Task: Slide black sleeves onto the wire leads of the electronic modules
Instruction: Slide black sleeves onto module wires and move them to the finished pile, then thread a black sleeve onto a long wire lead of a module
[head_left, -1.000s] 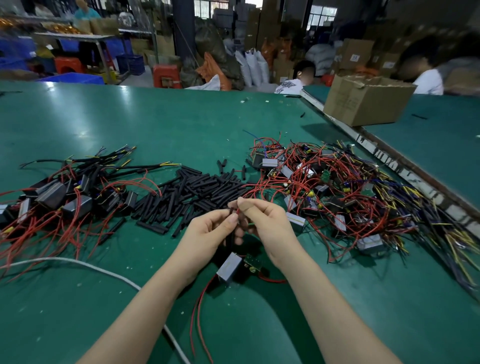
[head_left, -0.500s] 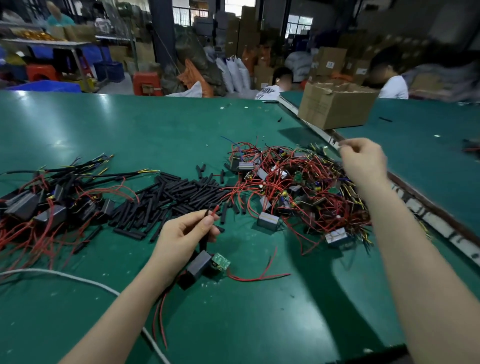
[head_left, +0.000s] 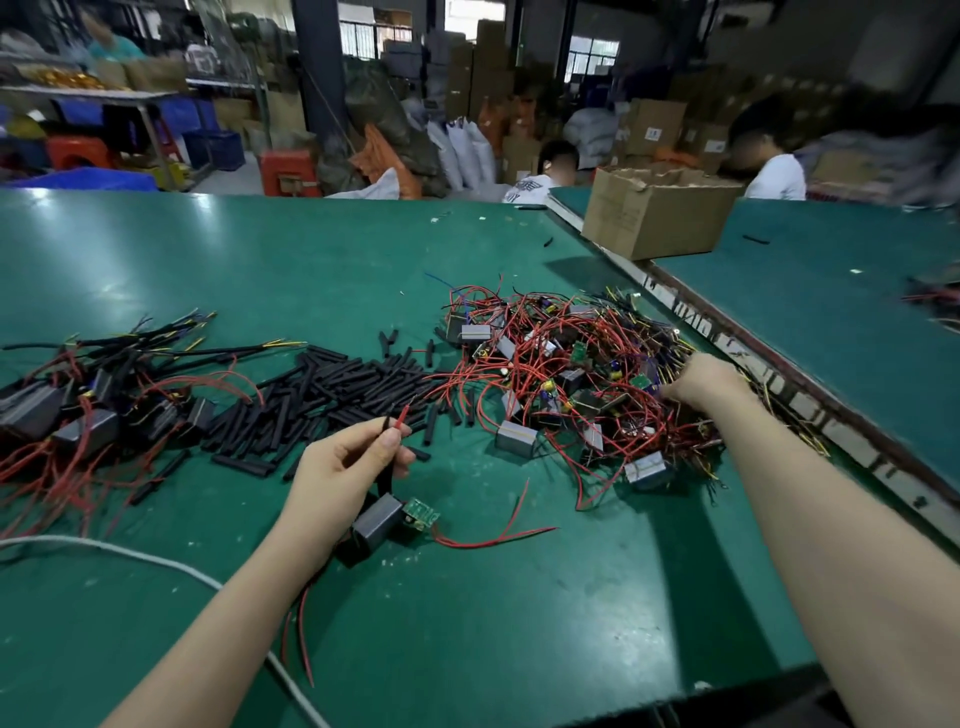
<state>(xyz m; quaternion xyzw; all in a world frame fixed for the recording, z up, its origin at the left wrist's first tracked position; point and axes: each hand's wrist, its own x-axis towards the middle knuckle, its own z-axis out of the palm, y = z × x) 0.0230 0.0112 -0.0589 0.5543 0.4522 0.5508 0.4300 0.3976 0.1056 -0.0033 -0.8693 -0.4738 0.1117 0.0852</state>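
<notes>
Head view shows your left hand (head_left: 345, 467) raised just above the green table (head_left: 519, 623), thumb and fingers pinching a black sleeve (head_left: 387, 423) with a red wire (head_left: 402, 414) poking out of its top end. Below that hand, a grey module (head_left: 376, 519) with a small green circuit board (head_left: 422, 514) rests on the table, its red leads trailing to the right. Your right hand (head_left: 698, 382) reaches into the far right side of the tangled pile of modules (head_left: 561, 384); its fingers are curled down among the red and yellow wires, but you cannot tell whether they hold anything. Between the two heaps lies a scatter of loose sleeves (head_left: 332, 395). At your left sits a heap of finished modules (head_left: 88, 410) with black-covered leads. A white cord (head_left: 130, 556) crosses the near left of the table, and a cardboard box (head_left: 654, 213) stands at the far right
</notes>
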